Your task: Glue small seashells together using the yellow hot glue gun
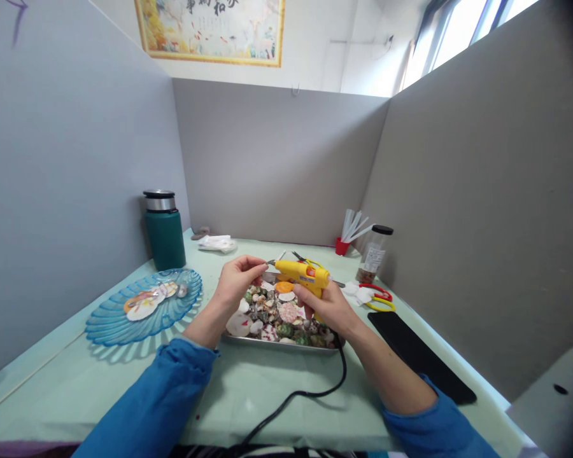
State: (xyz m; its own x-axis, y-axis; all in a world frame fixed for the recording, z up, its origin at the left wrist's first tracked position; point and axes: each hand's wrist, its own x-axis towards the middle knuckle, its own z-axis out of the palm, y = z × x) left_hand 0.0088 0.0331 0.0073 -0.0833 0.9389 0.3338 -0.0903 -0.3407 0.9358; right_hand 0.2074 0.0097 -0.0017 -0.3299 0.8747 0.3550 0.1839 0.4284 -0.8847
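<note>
- The table (124, 407) is covered with a pale green sheet, smooth and with a slight shine.
- On the left side lies a blue plate (106, 323), see-through, with a wavy rim and ridges; flat shells (144, 306) rest in it.
- In the middle is a shallow metal tray (281, 345), filled with shells of many kinds: round, ribbed, spotted, some flat and white.
- To its right, a flat, dull black mat (420, 356).
- Behind the plate stands a green bottle (165, 240), cylinder-shaped, with metal neck.
- The right hand (328, 305) is wrapped around the handle of a yellow plastic glue gun (298, 272), held above the tray.
- The left hand (242, 280) has thumb and fingers close together beside the gun's front end; I cannot tell if they grip something small.
- The gun's black cable (300, 394) is smooth and curved.
</note>
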